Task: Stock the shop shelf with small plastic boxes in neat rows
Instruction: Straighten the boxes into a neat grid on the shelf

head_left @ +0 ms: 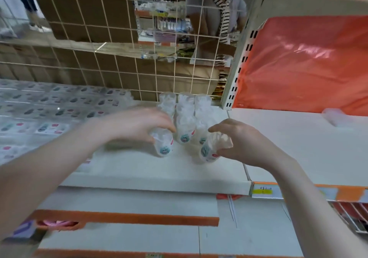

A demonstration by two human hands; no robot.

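Observation:
Small clear plastic boxes with round teal labels stand in rows on the white shelf [143,170]. My left hand [137,124] grips the front box of the left row [164,146] from above. My right hand [241,142] holds the front box of the right row [211,150], which tilts toward me. Between them the middle row's front box [185,132] stands free. More boxes [186,102] line up behind, reaching back to the wire grid. Motion blurs both hands.
Flat clear packets [49,106] cover the shelf's left part. A wire grid back panel [119,62] closes the rear. A slotted upright [237,78] and an orange sheet [302,64] stand at right. A lower shelf with an orange strip [127,218] lies below.

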